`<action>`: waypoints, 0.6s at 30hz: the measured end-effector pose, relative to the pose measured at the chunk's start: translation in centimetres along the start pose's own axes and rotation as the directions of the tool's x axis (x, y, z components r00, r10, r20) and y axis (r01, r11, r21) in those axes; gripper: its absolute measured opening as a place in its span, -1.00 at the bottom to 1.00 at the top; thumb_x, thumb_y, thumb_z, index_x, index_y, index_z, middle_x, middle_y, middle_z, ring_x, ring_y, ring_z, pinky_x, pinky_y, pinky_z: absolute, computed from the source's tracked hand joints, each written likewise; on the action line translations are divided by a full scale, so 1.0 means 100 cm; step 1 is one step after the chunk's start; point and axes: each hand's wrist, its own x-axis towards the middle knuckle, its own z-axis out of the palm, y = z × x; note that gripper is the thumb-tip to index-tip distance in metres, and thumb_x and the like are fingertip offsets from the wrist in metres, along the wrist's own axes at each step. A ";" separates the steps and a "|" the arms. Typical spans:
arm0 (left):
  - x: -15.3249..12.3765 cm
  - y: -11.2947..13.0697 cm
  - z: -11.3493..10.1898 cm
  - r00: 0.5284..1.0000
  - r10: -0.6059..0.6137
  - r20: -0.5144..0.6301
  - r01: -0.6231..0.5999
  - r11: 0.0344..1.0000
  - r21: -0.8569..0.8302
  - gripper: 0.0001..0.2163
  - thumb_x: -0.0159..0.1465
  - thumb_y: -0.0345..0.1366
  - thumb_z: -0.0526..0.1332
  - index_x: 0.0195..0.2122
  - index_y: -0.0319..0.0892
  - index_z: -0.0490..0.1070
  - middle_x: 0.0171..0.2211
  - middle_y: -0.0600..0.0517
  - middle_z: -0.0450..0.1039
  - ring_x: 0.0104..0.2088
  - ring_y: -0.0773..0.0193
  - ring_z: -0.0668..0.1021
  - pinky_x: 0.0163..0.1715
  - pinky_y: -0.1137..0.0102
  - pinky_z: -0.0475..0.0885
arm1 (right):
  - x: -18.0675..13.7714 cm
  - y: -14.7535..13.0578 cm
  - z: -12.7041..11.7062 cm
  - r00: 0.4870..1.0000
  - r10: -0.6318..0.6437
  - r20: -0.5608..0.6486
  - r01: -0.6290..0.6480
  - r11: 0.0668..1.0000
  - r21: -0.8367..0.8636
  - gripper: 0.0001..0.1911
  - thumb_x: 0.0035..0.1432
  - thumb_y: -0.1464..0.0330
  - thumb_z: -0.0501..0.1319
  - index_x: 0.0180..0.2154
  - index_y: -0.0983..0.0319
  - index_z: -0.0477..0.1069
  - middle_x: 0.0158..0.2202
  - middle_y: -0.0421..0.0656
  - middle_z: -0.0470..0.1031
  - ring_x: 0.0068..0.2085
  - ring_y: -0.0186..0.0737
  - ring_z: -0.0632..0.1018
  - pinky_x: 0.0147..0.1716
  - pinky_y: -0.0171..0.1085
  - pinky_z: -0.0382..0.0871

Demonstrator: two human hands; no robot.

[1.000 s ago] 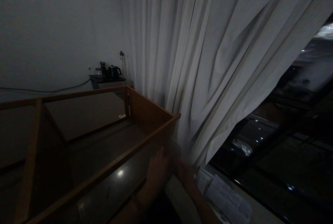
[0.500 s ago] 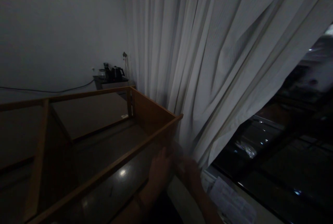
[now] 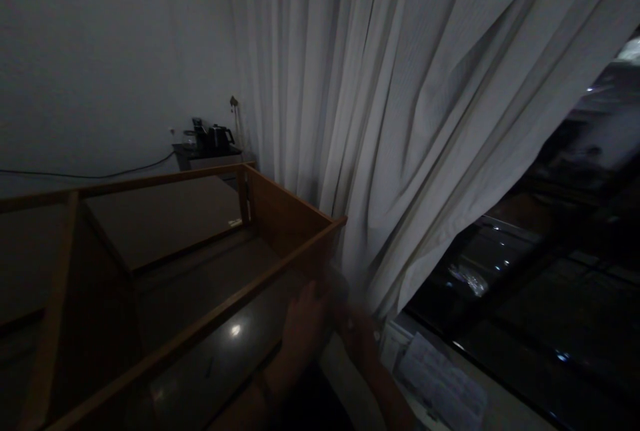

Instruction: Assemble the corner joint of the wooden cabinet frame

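Observation:
Low in the middle, my left hand is beside the near right corner of a wooden frame, its fingers bent toward a pale, see-through blur. Close to it on the right is my right hand, its fingers curled in. Both hands seem closed around something at that blur, but darkness and motion hide what it is. The white curtain hangs just behind the hands.
Inside the frame are a wooden divider and a grey panel. A black kettle stands on a small cabinet in the far corner. Pale printed packages lie at right by the dark window.
The view has shifted slightly, so the frame and curtain sit a little further left. Both hands stay close together at the same corner, with the right hand slightly lower.

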 end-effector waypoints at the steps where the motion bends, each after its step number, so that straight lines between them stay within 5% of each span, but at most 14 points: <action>1: 0.000 0.000 0.000 1.000 -0.003 0.007 0.003 1.000 -0.005 -0.59 0.30 -0.30 0.02 0.18 0.10 0.18 0.12 -0.10 0.20 0.06 0.11 0.35 -0.07 0.26 0.32 | -0.001 -0.004 0.001 0.998 0.062 0.007 -0.063 0.996 0.068 -0.60 0.30 0.15 -0.03 -0.36 0.20 0.48 -0.42 -0.13 0.53 -0.38 -0.21 0.51 -0.34 -0.28 0.37; 10: -0.001 0.000 0.002 1.000 0.008 -0.012 -0.008 1.000 -0.018 -0.59 0.27 -0.24 0.07 0.16 0.09 0.21 0.10 -0.13 0.21 0.05 0.09 0.34 -0.07 0.26 0.30 | 0.003 -0.016 0.003 0.955 0.268 0.130 -0.298 0.866 0.402 -0.42 0.15 -0.13 -0.03 -0.41 0.22 0.44 -0.48 -0.15 0.50 -0.44 -0.21 0.51 -0.46 -0.33 0.39; 18: -0.001 0.000 -0.002 1.000 0.002 0.031 -0.002 1.000 -0.008 -0.58 0.29 -0.30 0.03 0.19 0.10 0.16 0.12 -0.12 0.19 0.05 0.11 0.34 -0.08 0.28 0.31 | -0.002 -0.016 -0.004 0.990 0.108 0.089 -0.119 0.984 0.132 -0.57 0.28 0.07 -0.04 -0.27 0.20 0.46 -0.39 -0.11 0.53 -0.38 -0.20 0.53 -0.36 -0.30 0.37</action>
